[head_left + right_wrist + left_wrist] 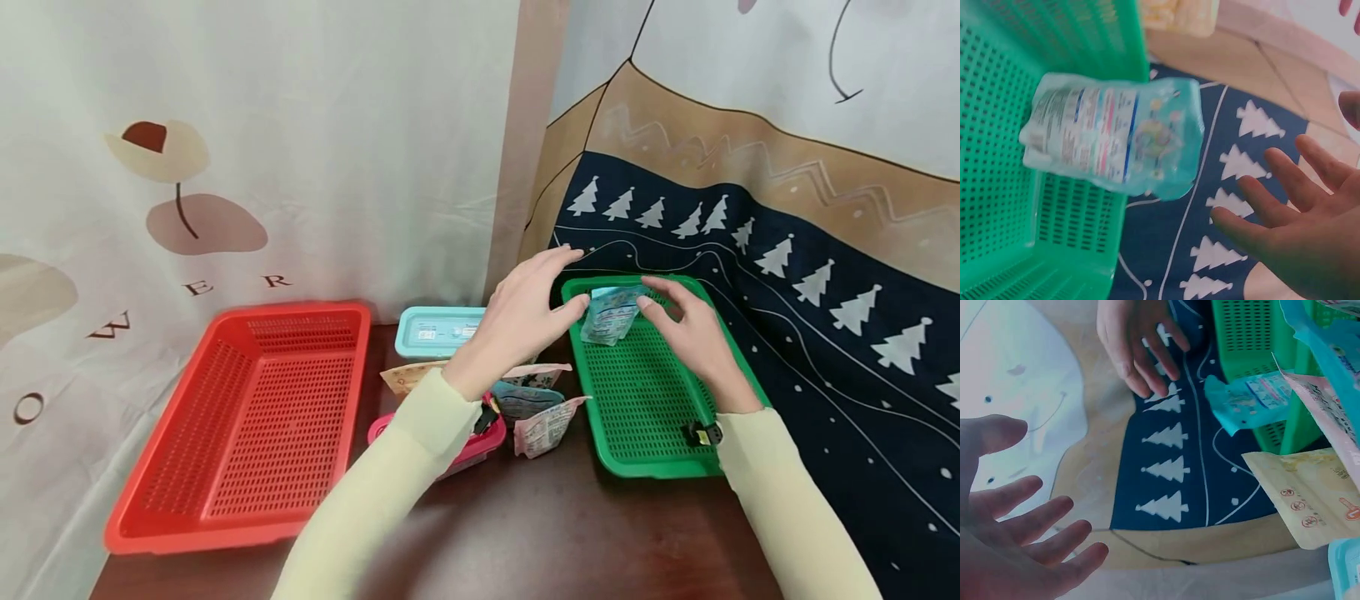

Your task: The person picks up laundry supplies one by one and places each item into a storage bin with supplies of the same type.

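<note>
A light-blue printed pouch (611, 317) stands in the far left corner of the green basket (645, 425), its top reaching past the rim. Just right of the pouch is my right hand (693, 333), fingers spread; the right wrist view shows a gap between them and the pouch (1110, 134). To the left, my left hand (517, 312) hovers above the other packets with its fingers extended, holding nothing. Below it stand a beige pouch (1310, 500), a blue pouch (528, 400) and a pink pouch (547, 429). The left forearm covers part of this group.
A red basket (262, 417) stands at the left on the dark brown table (540, 533). Between the baskets are a container with a light-blue lid (431, 333) and a pink-rimmed container (472, 450). Printed curtains (375, 167) hang behind and at the right.
</note>
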A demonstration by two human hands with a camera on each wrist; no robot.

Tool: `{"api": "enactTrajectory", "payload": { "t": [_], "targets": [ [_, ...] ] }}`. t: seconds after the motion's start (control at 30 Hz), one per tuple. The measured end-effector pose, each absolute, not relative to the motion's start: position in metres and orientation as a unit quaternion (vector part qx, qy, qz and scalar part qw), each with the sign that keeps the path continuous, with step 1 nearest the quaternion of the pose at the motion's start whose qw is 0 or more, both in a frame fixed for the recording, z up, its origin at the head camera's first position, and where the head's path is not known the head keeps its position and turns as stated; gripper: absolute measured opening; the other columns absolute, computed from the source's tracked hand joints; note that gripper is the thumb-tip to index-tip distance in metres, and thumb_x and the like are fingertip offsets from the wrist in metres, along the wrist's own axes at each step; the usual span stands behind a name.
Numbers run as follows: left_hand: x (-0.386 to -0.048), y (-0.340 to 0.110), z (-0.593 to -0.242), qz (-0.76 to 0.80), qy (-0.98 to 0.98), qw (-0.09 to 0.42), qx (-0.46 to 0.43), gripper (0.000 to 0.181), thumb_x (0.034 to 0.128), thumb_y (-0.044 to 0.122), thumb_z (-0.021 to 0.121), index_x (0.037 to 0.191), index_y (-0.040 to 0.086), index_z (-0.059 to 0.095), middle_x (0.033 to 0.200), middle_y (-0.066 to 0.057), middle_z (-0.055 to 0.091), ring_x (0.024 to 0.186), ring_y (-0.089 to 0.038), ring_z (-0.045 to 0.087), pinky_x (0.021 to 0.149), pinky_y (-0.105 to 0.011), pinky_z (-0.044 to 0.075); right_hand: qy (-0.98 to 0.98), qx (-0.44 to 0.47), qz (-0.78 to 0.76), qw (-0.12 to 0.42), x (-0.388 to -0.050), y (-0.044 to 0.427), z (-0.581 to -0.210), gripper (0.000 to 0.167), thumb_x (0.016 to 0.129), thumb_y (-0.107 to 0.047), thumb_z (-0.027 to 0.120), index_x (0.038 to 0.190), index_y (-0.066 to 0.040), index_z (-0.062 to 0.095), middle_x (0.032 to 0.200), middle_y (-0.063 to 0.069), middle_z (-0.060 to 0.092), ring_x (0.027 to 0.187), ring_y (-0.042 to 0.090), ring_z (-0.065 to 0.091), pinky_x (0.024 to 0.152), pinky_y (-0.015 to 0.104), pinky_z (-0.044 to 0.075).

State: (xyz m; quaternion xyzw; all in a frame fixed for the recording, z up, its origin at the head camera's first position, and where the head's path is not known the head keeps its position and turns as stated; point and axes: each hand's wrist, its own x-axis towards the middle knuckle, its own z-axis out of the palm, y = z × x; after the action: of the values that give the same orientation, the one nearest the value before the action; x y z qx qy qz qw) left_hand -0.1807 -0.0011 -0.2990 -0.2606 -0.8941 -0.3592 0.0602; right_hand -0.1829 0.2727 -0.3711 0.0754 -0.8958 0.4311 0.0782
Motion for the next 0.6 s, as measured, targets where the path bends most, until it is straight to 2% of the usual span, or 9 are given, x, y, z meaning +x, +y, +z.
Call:
{"api": "enactTrajectory", "payload": {
  "t": [0.23, 0.43, 0.53, 0.6],
  "targets": [
    [-0.163, -0.025, -0.312, -0.440, -0.859, 0.109, -0.238, 0.052, 0.0994, 0.034, 0.066, 0.149, 0.021, 0.056, 0.155, 0.004, 0.050, 0.140, -0.014, 0.048, 0.112, -0.047, 0.043, -0.890, 0.073, 0.446, 0.068, -0.160, 0.262, -0.367, 0.054, 0.108, -0.042, 0.053, 0.154, -0.013, 0.049, 0.159, 0.015, 0.044, 0.145, 0.042, 0.042, 0.112, 0.065, 0.036],
    [-0.148, -0.045, -0.329, -0.489, -0.837, 0.122, -0.212, 0.053, 0.0971, 0.032, 0.069, 0.148, 0.021, 0.058, 0.152, 0.005, 0.053, 0.138, -0.013, 0.049, 0.109, -0.048, 0.046, -0.886, 0.087, 0.450, 0.073, -0.140, 0.253, -0.371, 0.050, 0.109, -0.038, 0.052, 0.154, -0.017, 0.050, 0.159, 0.009, 0.045, 0.145, 0.038, 0.043, 0.112, 0.060, 0.038],
    [-0.140, -0.054, -0.339, -0.499, -0.834, 0.123, -0.199, 0.053, 0.0968, 0.033, 0.069, 0.148, 0.022, 0.058, 0.152, 0.006, 0.053, 0.138, -0.014, 0.048, 0.109, -0.050, 0.046, -0.885, 0.097, 0.450, 0.073, -0.131, 0.249, -0.375, 0.048, 0.110, -0.036, 0.052, 0.154, -0.020, 0.050, 0.158, 0.005, 0.047, 0.145, 0.034, 0.045, 0.113, 0.036, 0.042],
    [-0.135, -0.059, -0.346, -0.503, -0.833, 0.127, -0.193, 0.053, 0.0969, 0.036, 0.068, 0.147, 0.022, 0.058, 0.151, 0.007, 0.053, 0.138, -0.014, 0.048, 0.108, -0.052, 0.046, -0.881, 0.106, 0.455, 0.072, -0.126, 0.246, -0.378, 0.047, 0.110, -0.034, 0.052, 0.154, -0.020, 0.050, 0.158, 0.004, 0.047, 0.145, 0.033, 0.045, 0.108, 0.019, 0.041]
  ]
}}
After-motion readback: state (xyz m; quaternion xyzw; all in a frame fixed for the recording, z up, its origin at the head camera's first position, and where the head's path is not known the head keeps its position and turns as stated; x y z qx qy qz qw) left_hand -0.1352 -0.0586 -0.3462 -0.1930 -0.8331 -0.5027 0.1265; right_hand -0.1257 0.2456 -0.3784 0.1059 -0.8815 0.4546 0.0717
